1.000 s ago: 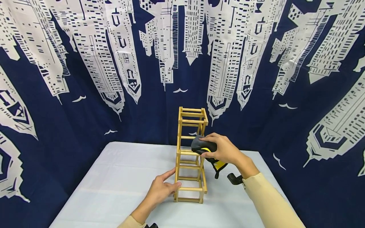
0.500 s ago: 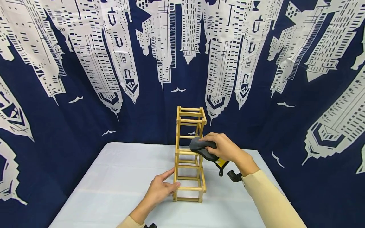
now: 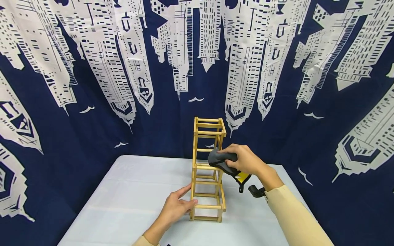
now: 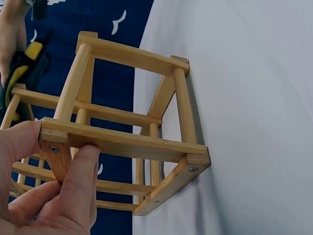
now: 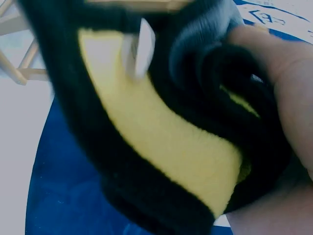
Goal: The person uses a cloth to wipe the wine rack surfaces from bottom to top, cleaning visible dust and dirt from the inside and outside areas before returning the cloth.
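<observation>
A light wooden rack (image 3: 208,206) of posts and rungs stands upright on the table. My left hand (image 3: 173,207) grips its lower left post, and in the left wrist view the thumb and fingers of that hand (image 4: 73,196) pinch a corner of the frame (image 4: 132,142). Beside the rack's middle level, my right hand (image 3: 247,161) holds a soft dark grey cloth item (image 3: 219,158) with black edging, a yellow lining and a loop. That item (image 5: 161,127) fills the right wrist view, bent and blurred, with a small white tag; its exact kind cannot be told.
A white cloth covers the table (image 3: 132,191). Behind it hangs a navy curtain (image 3: 172,123) printed with white upside-down buildings, close to the rack. A small black device (image 3: 256,191) is at the right wrist.
The right thumb has shifted up over the grey cloth item, which has turned so less yellow shows. My left hand stays on the rack. The head view has shifted slightly.
</observation>
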`<state>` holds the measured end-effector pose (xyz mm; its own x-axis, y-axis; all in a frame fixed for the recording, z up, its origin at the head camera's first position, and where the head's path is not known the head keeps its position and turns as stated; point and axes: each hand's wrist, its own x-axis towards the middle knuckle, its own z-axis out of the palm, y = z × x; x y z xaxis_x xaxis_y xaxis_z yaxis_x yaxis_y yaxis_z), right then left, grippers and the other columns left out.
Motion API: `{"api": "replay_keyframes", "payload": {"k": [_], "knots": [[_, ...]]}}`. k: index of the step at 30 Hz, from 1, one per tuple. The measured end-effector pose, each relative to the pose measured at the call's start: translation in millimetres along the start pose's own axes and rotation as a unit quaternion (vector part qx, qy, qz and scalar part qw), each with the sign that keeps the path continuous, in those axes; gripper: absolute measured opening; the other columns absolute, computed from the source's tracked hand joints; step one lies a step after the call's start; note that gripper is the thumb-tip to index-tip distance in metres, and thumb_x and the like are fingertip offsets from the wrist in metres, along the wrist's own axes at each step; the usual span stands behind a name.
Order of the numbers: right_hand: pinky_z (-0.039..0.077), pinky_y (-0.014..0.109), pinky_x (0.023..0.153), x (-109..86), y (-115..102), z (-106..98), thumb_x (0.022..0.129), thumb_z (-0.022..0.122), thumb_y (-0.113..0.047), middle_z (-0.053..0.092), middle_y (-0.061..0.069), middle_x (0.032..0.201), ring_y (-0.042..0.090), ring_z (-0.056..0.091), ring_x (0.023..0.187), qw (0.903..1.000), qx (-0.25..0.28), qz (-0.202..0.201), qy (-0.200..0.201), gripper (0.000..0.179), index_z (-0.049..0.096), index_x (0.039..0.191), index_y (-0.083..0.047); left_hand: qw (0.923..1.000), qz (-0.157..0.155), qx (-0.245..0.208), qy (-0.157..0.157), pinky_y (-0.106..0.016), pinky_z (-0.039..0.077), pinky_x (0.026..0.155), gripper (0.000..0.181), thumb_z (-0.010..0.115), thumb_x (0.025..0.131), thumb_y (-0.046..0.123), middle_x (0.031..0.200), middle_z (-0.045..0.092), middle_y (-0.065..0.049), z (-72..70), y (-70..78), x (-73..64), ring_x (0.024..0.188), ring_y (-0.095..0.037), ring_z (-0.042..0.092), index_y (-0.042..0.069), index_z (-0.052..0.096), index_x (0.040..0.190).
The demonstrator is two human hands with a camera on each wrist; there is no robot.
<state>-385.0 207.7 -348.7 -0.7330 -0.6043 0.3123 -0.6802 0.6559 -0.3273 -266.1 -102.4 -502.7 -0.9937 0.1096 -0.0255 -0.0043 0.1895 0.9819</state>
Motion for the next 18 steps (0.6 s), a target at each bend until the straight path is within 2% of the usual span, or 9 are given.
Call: {"api": "replay_keyframes", "payload": {"k": [3, 6, 10, 12, 15, 18], "knots": [[0.059, 0.032, 0.081, -4.9, -1.6, -2.8, 0.105, 0.087, -0.010, 0.083, 0.012, 0.137, 0.020, 0.071, 0.103, 0.9999, 0.012, 0.003, -0.006, 0.040, 0.084, 0.144, -0.018, 1.0000, 0.000, 0.002, 0.003, -0.026, 0.054, 0.064, 0.078, 0.093, 0.101, 0.024, 0.084, 0.087, -0.014, 1.6, -1.0, -0.2, 0.073, -0.011, 0.072, 0.016, 0.061, 0.171], [0.060, 0.033, 0.083, -5.9, -3.4, -5.7, 0.104, 0.088, -0.010, 0.083, 0.012, 0.136, 0.021, 0.072, 0.104, 0.9999, 0.013, -0.004, 0.008, 0.041, 0.084, 0.145, -0.018, 0.9999, 0.006, 0.005, 0.007, -0.027, 0.053, 0.063, 0.078, 0.094, 0.101, 0.025, 0.084, 0.087, -0.015, 1.4, 2.0, 2.2, 0.073, -0.011, 0.071, 0.017, 0.060, 0.171], [0.063, 0.034, 0.085, -8.0, -5.0, -2.4, 0.103, 0.089, -0.009, 0.081, 0.013, 0.136, 0.024, 0.074, 0.106, 0.9986, 0.016, -0.011, 0.048, 0.045, 0.083, 0.146, -0.018, 1.0000, 0.003, 0.004, 0.006, -0.027, 0.055, 0.064, 0.079, 0.094, 0.101, 0.024, 0.083, 0.086, -0.013, 1.2, 3.2, 1.9, 0.073, -0.011, 0.072, 0.016, 0.060, 0.171], [0.065, 0.036, 0.086, -9.4, -6.3, -0.3, 0.102, 0.091, -0.007, 0.080, 0.012, 0.136, 0.025, 0.076, 0.108, 0.9963, 0.015, -0.022, 0.082, 0.046, 0.083, 0.146, -0.018, 1.0000, 0.002, 0.004, 0.005, -0.027, 0.055, 0.064, 0.079, 0.094, 0.100, 0.024, 0.082, 0.086, -0.013, 1.5, 2.8, 1.4, 0.073, -0.012, 0.071, 0.016, 0.060, 0.171], [0.069, 0.041, 0.085, -10.1, -9.5, 0.4, 0.099, 0.092, -0.003, 0.079, 0.013, 0.137, 0.029, 0.080, 0.111, 0.9871, -0.002, -0.065, 0.147, 0.049, 0.083, 0.145, -0.016, 0.9999, 0.005, 0.007, 0.006, -0.027, 0.054, 0.064, 0.078, 0.094, 0.101, 0.024, 0.082, 0.086, -0.013, 2.3, 2.6, 0.4, 0.073, -0.011, 0.072, 0.016, 0.061, 0.171], [0.071, 0.048, 0.085, -9.0, -14.3, -2.8, 0.095, 0.094, 0.001, 0.078, 0.016, 0.137, 0.036, 0.082, 0.114, 0.9676, -0.044, -0.114, 0.221, 0.052, 0.083, 0.144, -0.014, 0.9999, 0.005, 0.012, 0.003, -0.028, 0.057, 0.067, 0.078, 0.093, 0.101, 0.025, 0.084, 0.087, -0.011, 2.9, 2.0, -1.8, 0.077, -0.011, 0.075, 0.017, 0.060, 0.171]]}}
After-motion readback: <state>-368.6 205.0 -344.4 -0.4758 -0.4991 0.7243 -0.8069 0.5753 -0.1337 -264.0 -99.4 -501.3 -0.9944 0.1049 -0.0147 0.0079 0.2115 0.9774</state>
